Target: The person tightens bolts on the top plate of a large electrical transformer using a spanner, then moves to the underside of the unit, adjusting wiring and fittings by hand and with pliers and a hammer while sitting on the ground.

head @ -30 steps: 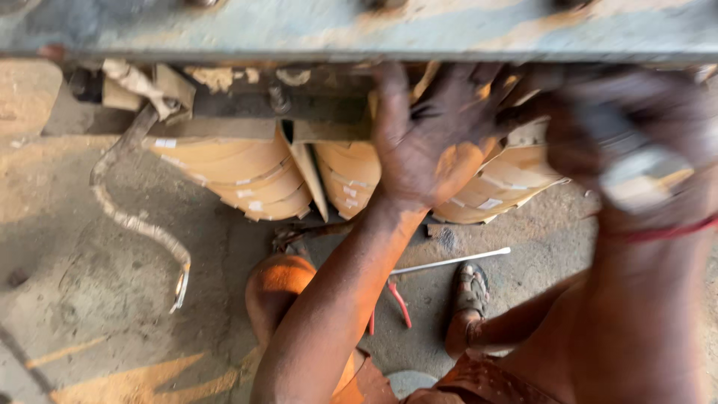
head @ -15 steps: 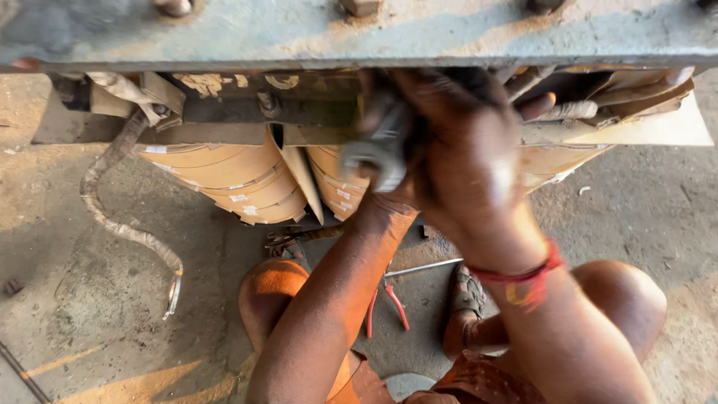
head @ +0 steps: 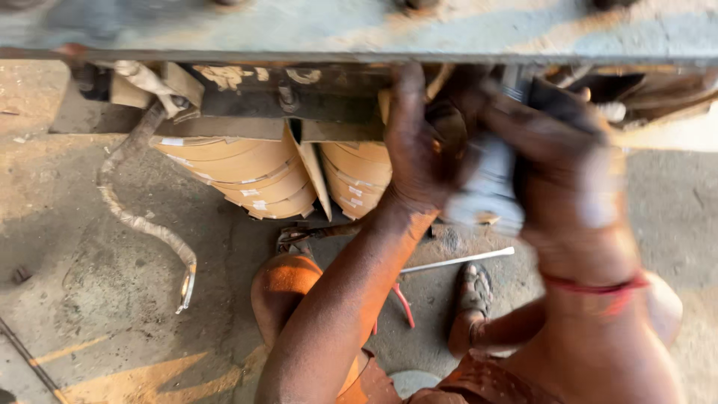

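Note:
My left hand reaches forward with fingers stretched flat against the top of a tan paper-wrapped coil, just under the grey steel frame. It holds nothing. My right hand, with a red thread at the wrist, is closed around a blurred grey metal tool right beside the left hand. Motion blur hides the tool's head and what it touches. A second tan coil hangs to the left.
A tape-wrapped cable lead curves down over the concrete floor at left. On the floor lie a thin metal rod and a red-handled tool. My knee in orange cloth and my sandalled foot are below.
My right hand with the grey tool swung from the far right across over my left hand, then back to the right. My left hand stays on the coil; the view shifted slightly.

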